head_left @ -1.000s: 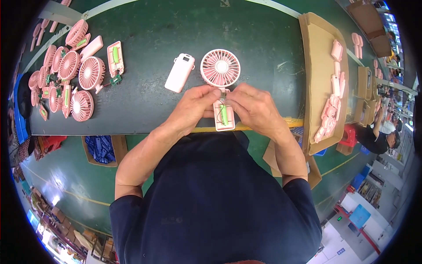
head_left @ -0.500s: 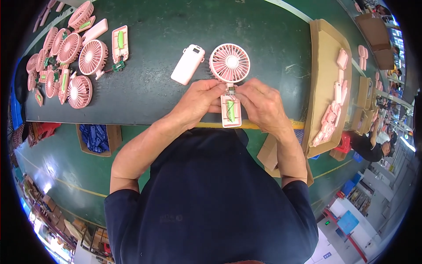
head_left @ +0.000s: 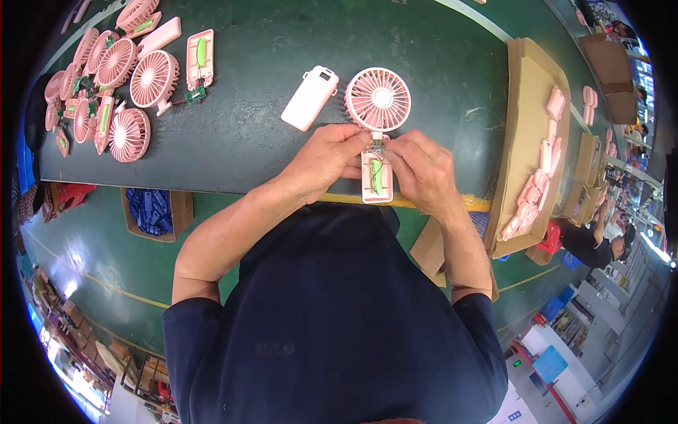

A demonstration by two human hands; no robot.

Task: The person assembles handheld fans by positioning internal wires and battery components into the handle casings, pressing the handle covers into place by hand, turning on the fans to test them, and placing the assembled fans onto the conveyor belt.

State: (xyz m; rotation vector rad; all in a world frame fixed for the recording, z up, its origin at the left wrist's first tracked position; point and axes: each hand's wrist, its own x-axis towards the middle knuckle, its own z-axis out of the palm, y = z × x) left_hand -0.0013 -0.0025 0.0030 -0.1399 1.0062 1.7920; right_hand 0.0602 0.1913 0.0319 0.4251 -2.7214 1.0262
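Between my hands lies a pink handheld fan (head_left: 379,99) with its handle shell (head_left: 366,185) uncovered. A green battery (head_left: 376,177) and thin wires show inside the shell, and a small circuit board (head_left: 377,142) sits at the fan's neck. My left hand (head_left: 333,152) is closed on the neck and board from the left, thumb on top. From the right, my right hand (head_left: 424,168) pinches at the board's edge; its fingertips partly hide what they grip. A pink handle cover (head_left: 310,99) with a dark window rests on the bench, left of the fan head.
Several pink fans (head_left: 116,62) with loose boards are heaped at the left of the dark bench (head_left: 254,159). Another open shell (head_left: 200,56) lies beside them. At right stands a cardboard box (head_left: 526,106) with pink parts (head_left: 533,198). Below the bench is a box of blue pieces (head_left: 150,212).
The whole scene has shifted slightly in the picture as the view moved. Both hands stay at the fan's neck and board, with only slight finger movement.
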